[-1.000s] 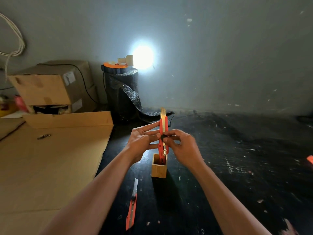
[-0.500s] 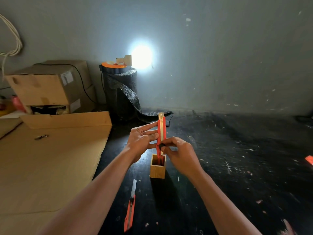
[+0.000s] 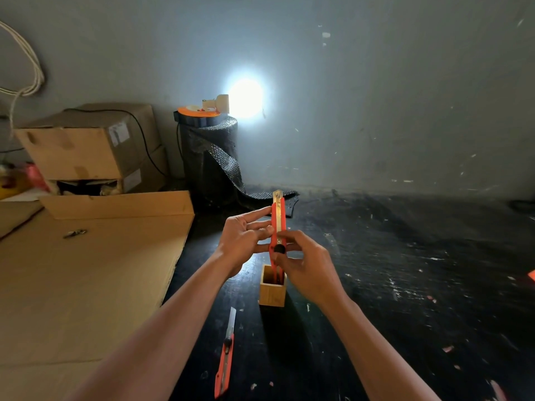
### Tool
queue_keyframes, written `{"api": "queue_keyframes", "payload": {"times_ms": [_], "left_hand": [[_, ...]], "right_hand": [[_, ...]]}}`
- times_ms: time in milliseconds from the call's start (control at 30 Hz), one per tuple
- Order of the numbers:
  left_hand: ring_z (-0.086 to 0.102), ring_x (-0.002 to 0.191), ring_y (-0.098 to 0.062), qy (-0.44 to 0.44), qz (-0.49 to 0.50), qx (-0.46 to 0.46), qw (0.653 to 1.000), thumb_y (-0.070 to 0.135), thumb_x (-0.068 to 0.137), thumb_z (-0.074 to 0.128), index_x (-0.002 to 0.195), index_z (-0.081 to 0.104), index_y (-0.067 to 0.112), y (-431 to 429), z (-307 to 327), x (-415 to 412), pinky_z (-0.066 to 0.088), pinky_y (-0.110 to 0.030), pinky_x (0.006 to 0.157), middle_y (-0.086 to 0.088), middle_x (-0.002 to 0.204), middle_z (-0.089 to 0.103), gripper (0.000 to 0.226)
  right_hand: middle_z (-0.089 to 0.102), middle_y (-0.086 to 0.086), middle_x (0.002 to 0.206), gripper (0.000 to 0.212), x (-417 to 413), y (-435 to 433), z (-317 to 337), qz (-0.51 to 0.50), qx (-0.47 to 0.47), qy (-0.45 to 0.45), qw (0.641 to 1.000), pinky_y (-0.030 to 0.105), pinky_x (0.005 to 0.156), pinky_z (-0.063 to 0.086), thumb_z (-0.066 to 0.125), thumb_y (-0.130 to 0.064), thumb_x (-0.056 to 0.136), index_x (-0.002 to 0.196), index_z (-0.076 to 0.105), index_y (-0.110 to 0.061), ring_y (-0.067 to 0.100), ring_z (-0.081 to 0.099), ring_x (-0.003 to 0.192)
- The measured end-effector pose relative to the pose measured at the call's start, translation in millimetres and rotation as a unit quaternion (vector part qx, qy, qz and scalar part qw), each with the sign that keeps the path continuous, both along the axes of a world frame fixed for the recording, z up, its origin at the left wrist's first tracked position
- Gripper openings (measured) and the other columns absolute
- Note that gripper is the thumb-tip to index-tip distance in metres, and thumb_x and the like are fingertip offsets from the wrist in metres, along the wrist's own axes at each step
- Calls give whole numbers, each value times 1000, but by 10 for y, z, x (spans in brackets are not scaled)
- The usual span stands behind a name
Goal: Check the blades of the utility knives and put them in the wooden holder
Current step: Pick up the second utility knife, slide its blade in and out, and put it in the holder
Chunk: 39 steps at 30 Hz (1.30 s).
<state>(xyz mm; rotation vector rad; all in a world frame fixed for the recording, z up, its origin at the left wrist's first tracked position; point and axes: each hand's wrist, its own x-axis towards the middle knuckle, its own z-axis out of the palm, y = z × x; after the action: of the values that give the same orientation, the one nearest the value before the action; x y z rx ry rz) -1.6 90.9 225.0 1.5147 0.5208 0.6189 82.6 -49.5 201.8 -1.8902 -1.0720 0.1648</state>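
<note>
I hold a red utility knife [image 3: 278, 219] upright above the small wooden holder [image 3: 272, 293], its lower end dipping into the holder's mouth. The blade tip sticks out a little at the top. My left hand [image 3: 246, 241] steadies the knife from the left with its fingers spread along the handle. My right hand [image 3: 304, 263] grips the lower handle, thumb by the black slider knob. A second red utility knife [image 3: 225, 358] lies on the black table in front of the holder, its blade pushed out.
Flat cardboard sheets [image 3: 86, 279] cover the table's left part, with a small metal clip [image 3: 74, 233] on them. Stacked cardboard boxes [image 3: 92, 146] and a black roll of bubble wrap [image 3: 210, 157] stand at the back by the wall. An orange scrap [image 3: 531, 274] lies at the right edge.
The knife's blade has been drawn back so less of it shows at the top. The knife has sunk lower toward the holder, and my right hand has slid down the handle.
</note>
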Motion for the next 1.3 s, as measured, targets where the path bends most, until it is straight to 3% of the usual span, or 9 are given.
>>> {"api": "queue_keyframes", "payload": {"times_ms": [100,200,367,500,633,800,1033,1167,1300], "left_hand": [[79,78,-4,2,-1,4,1000,-6,92,69,136,65,15,22,19,-11,61,-23,59,8,98,78,48],[80,77,-5,2,-5,0,1000,-7,93,67,135,66,16,7,32,-3,61,-22,59,11,92,79,48],[81,80,-9,-8,-8,-11,1000,-8,93,66,134,66,14,8,48,0,62,-24,61,10,89,81,47],[80,79,-8,-7,-5,-12,1000,-8,93,66,135,66,15,3,18,16,63,-26,61,3,101,80,48],[81,80,-9,-5,-13,-21,1000,-9,94,65,135,66,16,-8,-2,31,63,-26,61,13,87,82,48],[80,82,-8,-2,-6,-12,1000,-6,93,67,136,65,16,48,-31,24,64,-27,64,-4,110,78,48],[81,91,-16,-6,-12,-37,999,-8,93,66,135,66,18,73,-135,44,66,-35,69,-6,112,79,49],[80,94,-19,-6,-15,-49,999,-8,94,65,135,66,18,112,-197,52,66,-36,70,-5,109,80,49],[79,98,-24,3,-29,-58,998,-11,94,61,136,65,17,171,-317,49,66,-45,79,-9,110,80,51]], "right_hand": [[67,-3,124,29,20,7,-11,6,-8,-5,1000,23,88,58,72,-17,92,119,67,-24,12,65,109],[70,-7,113,23,8,18,-5,-19,-2,4,1000,10,71,49,75,-26,88,108,65,-22,4,64,99],[67,-6,122,31,-10,-7,-7,12,14,11,1000,10,79,49,73,-19,92,121,65,-25,7,62,106],[68,-12,109,19,8,-13,-13,-1,14,18,1000,12,76,52,74,-22,90,104,63,-29,1,62,97],[65,-19,104,24,3,-11,-36,-1,19,31,999,7,72,42,75,-28,89,105,58,-34,-5,60,93],[68,-12,115,32,51,-32,-55,32,6,13,999,1,72,45,69,-10,94,114,66,-35,0,61,104],[66,-19,96,21,37,61,-148,-18,23,26,999,11,72,46,77,-30,86,96,58,-27,-4,63,88],[62,-23,88,28,20,116,-202,-25,24,21,999,11,66,47,78,-32,84,85,51,-37,-6,63,83],[70,-12,101,26,92,184,-251,-22,24,48,998,11,67,51,73,-36,89,107,58,-25,2,68,91]]}}
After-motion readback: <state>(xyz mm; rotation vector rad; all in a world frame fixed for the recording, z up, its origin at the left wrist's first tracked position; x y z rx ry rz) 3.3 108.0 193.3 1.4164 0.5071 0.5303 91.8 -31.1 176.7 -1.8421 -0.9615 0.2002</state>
